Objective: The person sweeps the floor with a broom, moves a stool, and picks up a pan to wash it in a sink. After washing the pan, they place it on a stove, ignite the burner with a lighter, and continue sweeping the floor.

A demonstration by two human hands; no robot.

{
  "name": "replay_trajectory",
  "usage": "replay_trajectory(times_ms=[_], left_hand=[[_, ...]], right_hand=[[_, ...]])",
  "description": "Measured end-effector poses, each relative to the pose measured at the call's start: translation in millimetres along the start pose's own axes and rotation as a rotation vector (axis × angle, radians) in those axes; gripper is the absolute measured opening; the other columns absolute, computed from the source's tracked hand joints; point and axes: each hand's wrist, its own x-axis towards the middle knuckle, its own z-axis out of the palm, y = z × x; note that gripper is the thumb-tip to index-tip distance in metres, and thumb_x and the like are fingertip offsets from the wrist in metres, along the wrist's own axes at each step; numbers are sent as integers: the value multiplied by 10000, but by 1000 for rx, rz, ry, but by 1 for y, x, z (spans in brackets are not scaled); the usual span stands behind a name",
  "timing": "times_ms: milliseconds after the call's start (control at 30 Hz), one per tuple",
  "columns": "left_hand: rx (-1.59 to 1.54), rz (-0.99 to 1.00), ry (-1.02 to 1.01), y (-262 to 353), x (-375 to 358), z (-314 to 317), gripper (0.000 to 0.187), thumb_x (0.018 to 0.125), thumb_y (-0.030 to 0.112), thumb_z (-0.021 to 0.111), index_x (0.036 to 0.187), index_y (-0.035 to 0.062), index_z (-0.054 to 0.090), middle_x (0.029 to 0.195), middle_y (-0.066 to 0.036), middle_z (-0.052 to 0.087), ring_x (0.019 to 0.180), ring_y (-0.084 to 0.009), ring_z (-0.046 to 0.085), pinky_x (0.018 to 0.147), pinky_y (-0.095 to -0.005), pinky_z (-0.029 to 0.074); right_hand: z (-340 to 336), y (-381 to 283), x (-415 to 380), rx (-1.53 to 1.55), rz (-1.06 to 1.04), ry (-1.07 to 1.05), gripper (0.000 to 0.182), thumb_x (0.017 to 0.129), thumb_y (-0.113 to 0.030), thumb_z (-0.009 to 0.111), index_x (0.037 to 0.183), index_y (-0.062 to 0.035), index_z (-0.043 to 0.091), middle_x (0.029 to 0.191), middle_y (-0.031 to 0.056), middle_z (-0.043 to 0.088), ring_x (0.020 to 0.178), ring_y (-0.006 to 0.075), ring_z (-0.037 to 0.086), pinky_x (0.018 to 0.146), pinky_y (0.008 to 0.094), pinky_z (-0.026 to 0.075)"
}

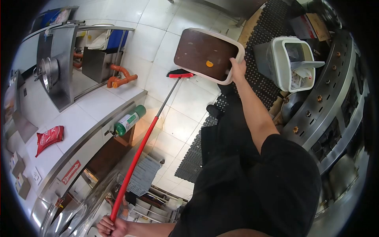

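My left hand [111, 226] is wrapped round the lower end of a long red broom handle [138, 154]. Its black-bristled head with a red base [181, 74] lies near the tiled floor, beside the near edge of a tray-like lid. My right hand [237, 69] grips the right rim of this brown panel with a cream border [197, 53]. A small orange piece [209, 63] rests on the brown surface, along with a few pale specks.
An open white bin [279, 65] with waste inside stands at right on a black perforated mat [263, 43]. The stove [316, 114] curves along the right. At left are a white counter [79, 118], a red packet [50, 139], a green cylinder [128, 121] and orange pipes [123, 75].
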Motion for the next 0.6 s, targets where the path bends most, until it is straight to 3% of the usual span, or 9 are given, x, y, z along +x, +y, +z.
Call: replay_trajectory(times_ms=[33, 167, 233, 300, 333, 367, 433, 567, 600], left_hand=[[-3, 0, 16, -1, 3, 1, 382, 951, 127, 528, 632, 139, 318, 624, -9, 322, 521, -115, 301, 543, -278, 298], [-18, -7, 66, 2, -1, -21, 389, 958, 96, 519, 630, 143, 315, 622, -7, 315, 522, -115, 300, 545, -281, 288], [-27, 9, 108, 3, -2, -34, 397, 962, 92, 527, 627, 149, 321, 617, -5, 319, 521, -113, 305, 540, -282, 285], [-53, 3, 84, 6, 3, -52, 396, 961, 97, 537, 628, 152, 330, 617, -4, 322, 519, -112, 306, 539, -283, 283], [-43, 3, 43, 6, 4, -55, 385, 964, 129, 537, 637, 138, 334, 630, 1, 315, 520, -110, 288, 539, -271, 289], [-43, 18, 59, 5, 5, -52, 388, 966, 134, 543, 636, 138, 339, 630, 2, 317, 521, -109, 289, 539, -271, 288], [-46, 40, 80, 5, 11, -44, 393, 968, 144, 557, 633, 137, 350, 630, 4, 322, 523, -108, 290, 538, -272, 287], [-151, 60, -21, 37, 33, -25, 384, 919, 147, 625, 626, 143, 375, 629, 4, 361, 518, -112, 325, 553, -275, 302], [-137, 56, -18, 49, 37, -21, 382, 908, 172, 646, 625, 148, 390, 624, 16, 367, 514, -109, 331, 549, -278, 301]], right_hand=[[-5, 3, -3, -14, -28, 32, 577, 845, -211, 742, 1311, 58, 532, 1234, 182, 638, 1100, 264, 627, 962, 393, 493], [-111, -12, -52, 191, 6, 43, 496, 856, -214, 738, 1270, -3, 565, 1167, 127, 641, 1077, 248, 618, 949, 396, 499], [-168, -12, -72, 270, 145, -6, 499, 879, -230, 704, 1298, -15, 539, 1240, 126, 614, 1136, 265, 606, 992, 397, 491], [-221, 34, -69, 218, 213, 28, 554, 881, -245, 680, 1364, -39, 503, 1304, 121, 586, 1209, 282, 567, 1051, 436, 450], [-251, 79, -55, 387, 214, 42, 555, 899, -258, 632, 1393, -53, 484, 1344, 118, 571, 1248, 314, 545, 1100, 465, 414], [-263, 56, -76, 503, 367, 64, 552, 914, -265, 591, 1414, -64, 473, 1416, 126, 546, 1309, 337, 512, 1150, 475, 368], [-294, 62, -88, 529, 467, 107, 545, 928, -260, 569, 1430, -73, 467, 1479, 140, 509, 1360, 341, 480, 1170, 487, 349], [-326, 79, -69, 328, 529, 145, 543, 963, -289, 596, 1434, -53, 465, 1469, 146, 524, 1307, 344, 539, 1105, 466, 432], [-328, 63, -70, 198, 539, 139, 541, 956, -292, 635, 1418, -48, 496, 1383, 139, 589, 1225, 325, 602, 1035, 426, 487]])
